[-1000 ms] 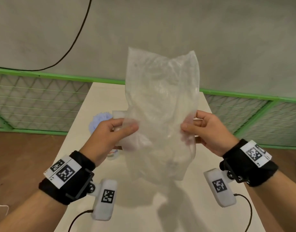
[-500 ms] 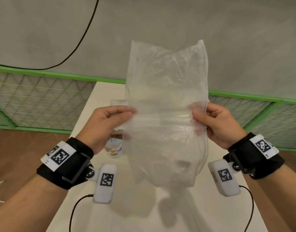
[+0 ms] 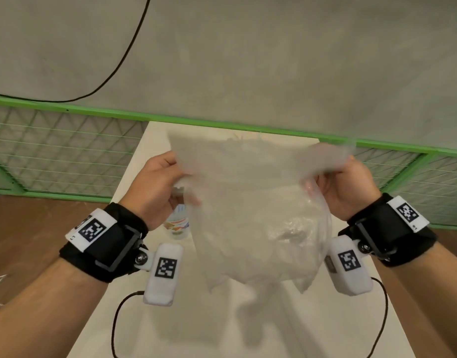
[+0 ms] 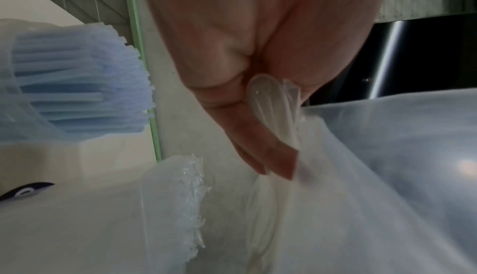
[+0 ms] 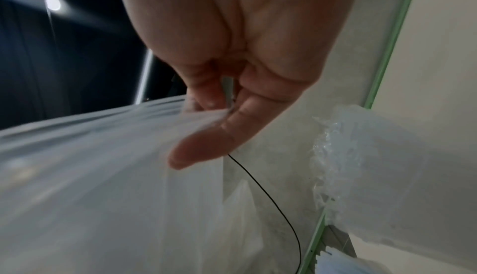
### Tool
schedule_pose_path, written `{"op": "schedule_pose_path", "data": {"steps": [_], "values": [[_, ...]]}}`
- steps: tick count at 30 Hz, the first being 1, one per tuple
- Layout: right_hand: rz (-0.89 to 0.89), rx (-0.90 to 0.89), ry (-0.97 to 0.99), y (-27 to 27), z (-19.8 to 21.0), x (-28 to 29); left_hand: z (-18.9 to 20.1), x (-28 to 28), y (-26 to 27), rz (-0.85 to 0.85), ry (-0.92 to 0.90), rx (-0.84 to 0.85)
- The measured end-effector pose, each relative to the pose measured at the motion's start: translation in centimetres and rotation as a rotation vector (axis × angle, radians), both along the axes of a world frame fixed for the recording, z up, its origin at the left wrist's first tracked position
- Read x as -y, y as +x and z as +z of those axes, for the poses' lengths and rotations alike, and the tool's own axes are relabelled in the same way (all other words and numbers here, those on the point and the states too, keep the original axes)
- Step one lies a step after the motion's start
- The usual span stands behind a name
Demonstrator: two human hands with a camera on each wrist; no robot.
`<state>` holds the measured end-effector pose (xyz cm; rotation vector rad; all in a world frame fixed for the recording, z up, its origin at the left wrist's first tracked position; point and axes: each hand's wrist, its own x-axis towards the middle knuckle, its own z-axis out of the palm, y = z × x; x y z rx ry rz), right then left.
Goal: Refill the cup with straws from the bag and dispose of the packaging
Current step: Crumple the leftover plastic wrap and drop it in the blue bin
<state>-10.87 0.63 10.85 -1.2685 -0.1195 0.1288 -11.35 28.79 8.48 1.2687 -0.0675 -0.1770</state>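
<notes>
Left hand (image 3: 155,187) and right hand (image 3: 348,187) fingers pinching clear bag (image 3: 255,208), apparently empty, above table (image 3: 196,332)

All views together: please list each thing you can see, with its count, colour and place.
plastic bag: one, clear, held up over the table between both hands
straws: one bundle, pale blue, standing behind the left hand
cup: one, clear with printed label, on the table, mostly hidden
table: one, cream, below the bag
fence: one, green frame with mesh, behind the table
cable: one, black, hanging across the wall
left hand: pinches the bag's left edge
right hand: pinches the bag's right edge
</notes>
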Motion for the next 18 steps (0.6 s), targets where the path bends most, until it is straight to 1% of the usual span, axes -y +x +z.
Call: {"op": "schedule_pose_path", "data": {"steps": [2,4,7,9,11,12,15,18], "values": [[0.119,-0.04,0.018,0.1,0.5,0.4,0.1,-0.4,0.1,0.015,-0.052,-0.025],[0.164,-0.043,-0.044,0.3,0.6,0.8,0.2,-0.8,0.4,-0.02,-0.075,-0.035],[0.156,0.062,-0.097,0.6,0.5,0.8,0.4,-1.2,0.6,-0.087,0.0,0.051],[0.123,0.072,-0.023,0.8,0.6,0.9,0.7,-1.2,0.6,-0.09,0.013,0.118],[0.052,0.069,0.053,0.9,0.7,1.0,1.0,-1.1,0.6,-0.059,-0.003,0.164],[0.027,0.07,0.053,1.1,0.8,1.0,1.1,-1.0,0.8,-0.037,-0.017,0.184],[0.011,0.068,-0.061,1.0,0.8,0.4,1.3,-0.8,0.9,0.033,-0.045,0.205],[0.019,0.042,-0.066,0.5,1.3,0.4,0.9,-0.9,1.1,0.096,-0.122,0.174]]}}
